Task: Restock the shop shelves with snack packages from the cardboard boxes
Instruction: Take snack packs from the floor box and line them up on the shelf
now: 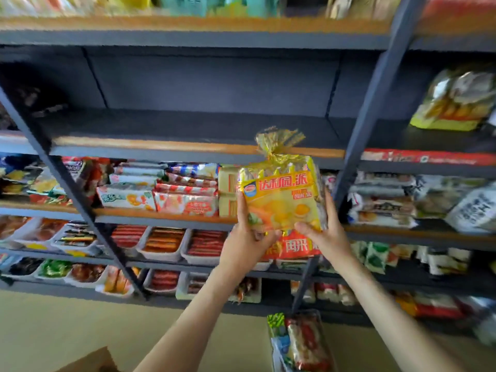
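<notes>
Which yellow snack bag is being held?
The yellow bag with the gathered gold top: left hand and right hand grip its bottom. The other yellowish bag sits on the upper right shelf.

Two hands and two forearms are shown. The left hand is seen bare, and the left forearm behind its fingers is uncovered as far back as the lower edge of the view. The right hand and the right forearm behind it are likewise seen bare. Nail detail is lost to blur.
</notes>
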{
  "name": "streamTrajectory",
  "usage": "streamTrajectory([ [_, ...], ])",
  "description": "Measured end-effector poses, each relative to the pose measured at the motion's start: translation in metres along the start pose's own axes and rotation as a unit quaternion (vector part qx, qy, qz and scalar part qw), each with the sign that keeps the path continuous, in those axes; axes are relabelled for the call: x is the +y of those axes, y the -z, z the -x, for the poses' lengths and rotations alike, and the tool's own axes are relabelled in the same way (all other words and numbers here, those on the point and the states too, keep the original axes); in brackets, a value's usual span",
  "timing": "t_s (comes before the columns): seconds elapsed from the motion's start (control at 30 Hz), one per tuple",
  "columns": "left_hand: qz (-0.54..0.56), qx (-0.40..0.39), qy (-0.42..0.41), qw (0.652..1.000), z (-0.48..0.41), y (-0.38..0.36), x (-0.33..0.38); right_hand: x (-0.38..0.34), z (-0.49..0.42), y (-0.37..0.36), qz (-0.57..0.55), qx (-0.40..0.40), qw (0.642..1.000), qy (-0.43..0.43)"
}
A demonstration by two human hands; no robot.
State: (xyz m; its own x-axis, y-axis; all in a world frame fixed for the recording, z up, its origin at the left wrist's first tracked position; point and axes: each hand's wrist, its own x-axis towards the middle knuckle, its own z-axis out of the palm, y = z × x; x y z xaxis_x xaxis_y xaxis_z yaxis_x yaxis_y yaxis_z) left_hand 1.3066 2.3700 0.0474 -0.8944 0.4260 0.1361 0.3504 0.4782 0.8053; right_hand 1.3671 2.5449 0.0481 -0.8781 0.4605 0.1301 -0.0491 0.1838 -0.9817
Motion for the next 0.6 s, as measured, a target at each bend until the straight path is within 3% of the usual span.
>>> streamTrajectory([
  [0.1,0.035,-0.038,-0.034,0.998,-0.008,-0.033,0.035,-0.004,0.003,0.061,-0.059,0.036,0.997,-0.026],
  [0.23,0.228,-0.046,-0.040,0.972,-0.025,-0.086,0.090,-0.005,0.008,0.169,-0.217,0.113,0.963,-0.118],
  [0.3,0.259,-0.055,-0.047,0.963,-0.032,-0.117,0.127,-0.005,0.014,0.228,-0.262,0.146,0.945,-0.132],
  [0.43,0.175,-0.052,-0.074,0.980,-0.054,-0.189,0.197,-0.011,0.017,0.344,-0.303,0.191,0.926,-0.123],
  [0.6,0.084,-0.066,-0.116,0.988,-0.076,-0.264,0.254,-0.016,-0.001,0.464,-0.247,0.229,0.939,-0.064],
])
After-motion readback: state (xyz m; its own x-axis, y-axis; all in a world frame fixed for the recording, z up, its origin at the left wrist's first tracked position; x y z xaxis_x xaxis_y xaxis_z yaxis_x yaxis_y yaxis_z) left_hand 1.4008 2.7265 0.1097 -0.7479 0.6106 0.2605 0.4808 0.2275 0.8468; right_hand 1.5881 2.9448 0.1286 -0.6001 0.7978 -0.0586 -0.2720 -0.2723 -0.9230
